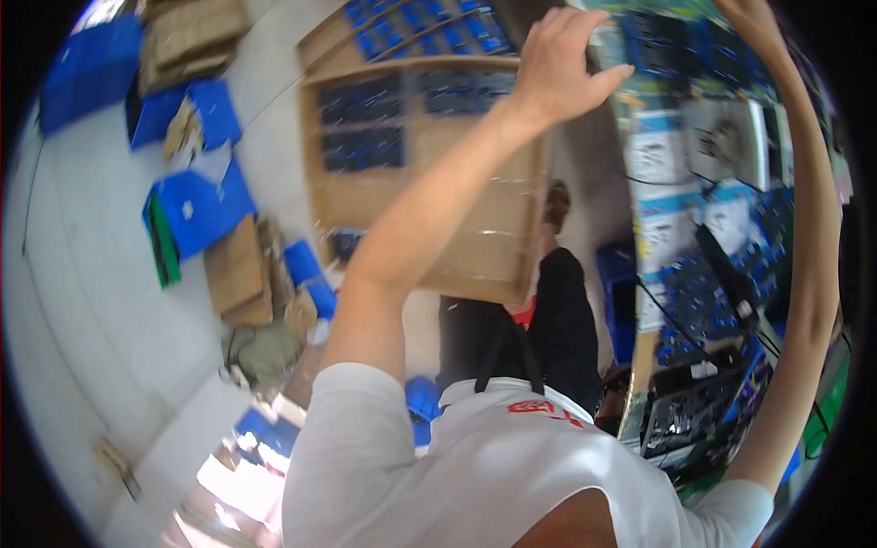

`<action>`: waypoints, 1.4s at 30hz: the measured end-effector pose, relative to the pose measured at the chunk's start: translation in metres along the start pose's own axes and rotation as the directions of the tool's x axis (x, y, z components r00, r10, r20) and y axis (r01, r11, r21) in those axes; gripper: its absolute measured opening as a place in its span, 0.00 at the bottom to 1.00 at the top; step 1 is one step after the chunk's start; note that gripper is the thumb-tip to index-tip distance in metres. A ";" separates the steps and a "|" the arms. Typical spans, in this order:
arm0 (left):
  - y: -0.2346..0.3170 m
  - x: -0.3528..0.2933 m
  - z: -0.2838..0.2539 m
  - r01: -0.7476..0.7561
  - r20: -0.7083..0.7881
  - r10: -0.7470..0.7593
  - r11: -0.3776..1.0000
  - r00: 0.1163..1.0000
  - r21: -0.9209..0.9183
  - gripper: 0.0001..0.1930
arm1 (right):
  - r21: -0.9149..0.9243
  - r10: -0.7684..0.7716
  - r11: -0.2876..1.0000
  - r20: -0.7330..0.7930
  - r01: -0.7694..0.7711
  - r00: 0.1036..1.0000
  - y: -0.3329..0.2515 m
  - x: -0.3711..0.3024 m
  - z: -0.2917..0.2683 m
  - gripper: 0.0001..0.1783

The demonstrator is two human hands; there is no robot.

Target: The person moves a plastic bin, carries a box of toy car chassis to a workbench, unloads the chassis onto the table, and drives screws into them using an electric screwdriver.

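Hands: two; the left hand (561, 68) is reaching over the large carton's far right corner, fingers curling and thumb standing apart; whether it is pinching anything, I cannot tell. The right hand (749, 11) is running out of view at the far right, so I cannot tell its state.
Cartons: two, shallow and open; the large carton (498, 210) is lying in the middle, the far carton (322, 38) just beyond it.
Blue boxes (215, 215): at least three, sitting on the left among brown cardboard pieces (237, 274).
Floor: pale flooring (274, 137) is showing left of the cartons.
Bench (643, 370): running along the right, bearing dark-blue parts (699, 301).
Large carton's contents: blurred blue-black blocks (363, 148), forming at least four clusters.
Far carton's contents: bright blue pieces (438, 27), lying in rows.
Blue bin (617, 301): one, standing just left of the bench.
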State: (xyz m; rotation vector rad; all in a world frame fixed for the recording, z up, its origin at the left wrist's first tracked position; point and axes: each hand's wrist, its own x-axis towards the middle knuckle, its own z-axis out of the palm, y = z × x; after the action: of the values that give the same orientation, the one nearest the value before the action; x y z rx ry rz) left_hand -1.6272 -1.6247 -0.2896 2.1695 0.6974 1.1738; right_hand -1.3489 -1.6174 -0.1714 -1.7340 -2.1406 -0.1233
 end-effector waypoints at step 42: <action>-0.186 -0.581 -0.363 -0.223 0.670 -0.448 0.708 0.592 0.670 0.37 | 0.079 0.040 0.989 0.680 -0.128 0.732 -0.650 -0.261 0.447 0.62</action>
State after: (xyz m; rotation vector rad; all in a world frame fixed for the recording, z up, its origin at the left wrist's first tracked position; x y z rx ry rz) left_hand -2.2496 -1.8006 -0.5808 2.8271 0.9160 -0.3746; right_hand -2.0341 -1.8759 -0.5647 -2.0007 -2.4559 0.7775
